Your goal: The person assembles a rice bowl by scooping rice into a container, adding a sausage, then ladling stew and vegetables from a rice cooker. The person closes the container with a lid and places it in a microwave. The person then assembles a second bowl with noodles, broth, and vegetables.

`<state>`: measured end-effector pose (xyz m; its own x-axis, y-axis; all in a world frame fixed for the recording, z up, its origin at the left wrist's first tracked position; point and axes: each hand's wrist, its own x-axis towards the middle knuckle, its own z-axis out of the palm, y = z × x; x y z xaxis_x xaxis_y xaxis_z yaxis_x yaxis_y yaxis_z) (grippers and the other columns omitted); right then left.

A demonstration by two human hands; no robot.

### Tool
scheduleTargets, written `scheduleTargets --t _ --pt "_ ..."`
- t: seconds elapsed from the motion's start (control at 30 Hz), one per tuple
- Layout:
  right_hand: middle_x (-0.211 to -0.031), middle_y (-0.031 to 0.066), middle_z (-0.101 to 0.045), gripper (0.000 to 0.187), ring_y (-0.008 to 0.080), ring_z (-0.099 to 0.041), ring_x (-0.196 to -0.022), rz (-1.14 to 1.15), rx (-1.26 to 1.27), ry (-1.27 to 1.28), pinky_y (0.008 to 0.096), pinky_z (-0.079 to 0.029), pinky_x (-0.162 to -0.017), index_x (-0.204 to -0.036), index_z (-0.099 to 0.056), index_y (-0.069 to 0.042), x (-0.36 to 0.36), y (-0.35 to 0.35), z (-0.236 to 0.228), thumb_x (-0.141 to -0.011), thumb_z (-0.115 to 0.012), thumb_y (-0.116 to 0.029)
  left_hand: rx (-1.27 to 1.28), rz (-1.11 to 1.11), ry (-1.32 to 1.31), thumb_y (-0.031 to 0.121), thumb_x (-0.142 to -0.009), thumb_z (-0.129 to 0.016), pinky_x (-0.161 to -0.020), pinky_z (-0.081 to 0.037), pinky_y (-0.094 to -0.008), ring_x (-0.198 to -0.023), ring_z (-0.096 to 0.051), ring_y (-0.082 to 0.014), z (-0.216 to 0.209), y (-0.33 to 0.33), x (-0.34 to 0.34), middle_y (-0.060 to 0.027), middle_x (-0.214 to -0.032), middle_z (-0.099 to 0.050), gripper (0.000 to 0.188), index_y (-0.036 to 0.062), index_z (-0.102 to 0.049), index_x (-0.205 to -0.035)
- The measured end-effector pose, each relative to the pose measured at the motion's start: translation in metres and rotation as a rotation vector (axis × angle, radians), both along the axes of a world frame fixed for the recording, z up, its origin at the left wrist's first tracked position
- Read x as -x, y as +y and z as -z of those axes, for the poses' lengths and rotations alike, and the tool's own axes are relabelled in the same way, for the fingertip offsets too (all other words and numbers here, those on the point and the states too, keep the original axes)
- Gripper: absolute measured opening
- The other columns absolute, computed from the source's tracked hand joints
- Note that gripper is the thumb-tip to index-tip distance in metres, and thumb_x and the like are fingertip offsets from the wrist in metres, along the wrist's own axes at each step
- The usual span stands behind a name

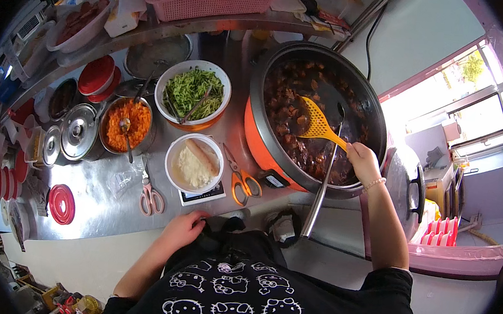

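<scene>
Currently our right hand (363, 161) has its fingers clamped around the handle of a yellow slotted skimmer (317, 122), whose head lies among the dark chunks (285, 109) in a large orange pot (257, 157) with a dark rim. Beside the skimmer, a metal ladle (316, 206) leans in the same pot, its long handle running out over the near rim toward us. We have our left hand (184, 229) low by the front edge of the metal bench (102, 224), the fingers bent; we cannot tell whether they hold anything. Nearest that hand, a white tub (172, 157) with pale contents sits on a flat scale (203, 195), between orange-handled scissors (241, 187) and pink-handled scissors (151, 199). Farther back we see shredded greens (189, 89) and orange shreds (134, 117), each in a round container.
</scene>
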<state>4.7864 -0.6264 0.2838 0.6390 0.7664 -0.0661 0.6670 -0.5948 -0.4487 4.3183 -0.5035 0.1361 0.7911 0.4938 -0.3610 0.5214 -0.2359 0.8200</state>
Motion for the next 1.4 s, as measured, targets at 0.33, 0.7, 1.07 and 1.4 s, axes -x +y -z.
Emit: scheduleTargets --t 0.33,0.7,1.07,1.4 --pt "-0.068 -0.0035 -0.048 0.036 0.0077 -0.04 -0.06 0.158 -0.165 0.36 0.0257 -0.034 -0.055 -0.076 -0.055 -0.004 -0.013 -0.025 0.009 -0.1 -0.051 -0.03 0.027 -0.056 0.05 0.02 -0.09 -0.055 -0.072 -0.052 -0.042 -0.081 -0.066 -0.0349 -0.005 0.004 0.008 -0.0175 -0.086 -0.068 0.029 0.0118 -0.063 -0.116" --pt "-0.068 -0.0074 -0.047 0.029 0.0021 -0.04 -0.058 0.328 -0.392 0.569 0.0178 -0.03 -0.051 -0.083 -0.058 -0.009 0.008 -0.033 -0.005 -0.1 -0.053 -0.032 0.058 -0.096 0.018 0.018 -0.09 -0.055 -0.072 -0.052 -0.0391 -0.081 -0.067 -0.0331 0.003 0.005 0.014 -0.018 -0.089 -0.069 0.027 0.0096 -0.064 -0.114" --pt "-0.069 -0.0053 -0.045 0.03 0.0032 -0.039 -0.062 0.294 -0.468 0.512 0.0196 -0.032 -0.055 -0.078 -0.055 -0.007 0.02 -0.049 0.002 -0.101 -0.052 -0.027 0.068 -0.099 0.094 0.02 -0.091 -0.055 -0.071 -0.051 -0.0397 -0.078 -0.067 -0.0333 0.006 0.006 0.018 -0.0187 -0.084 -0.067 0.026 0.0108 -0.065 -0.113" --pt "-0.068 -0.0067 -0.039 0.034 0.0026 -0.032 -0.062 0.25 -0.372 0.36 0.0206 -0.028 -0.054 -0.073 -0.046 -0.007 0.062 -0.069 0.002 -0.102 -0.048 -0.024 0.036 -0.054 0.088 0.021 -0.09 -0.054 -0.075 -0.051 -0.0425 -0.084 -0.066 -0.0359 0.009 0.014 0.026 -0.0191 -0.09 -0.068 0.027 0.0115 -0.064 -0.114"
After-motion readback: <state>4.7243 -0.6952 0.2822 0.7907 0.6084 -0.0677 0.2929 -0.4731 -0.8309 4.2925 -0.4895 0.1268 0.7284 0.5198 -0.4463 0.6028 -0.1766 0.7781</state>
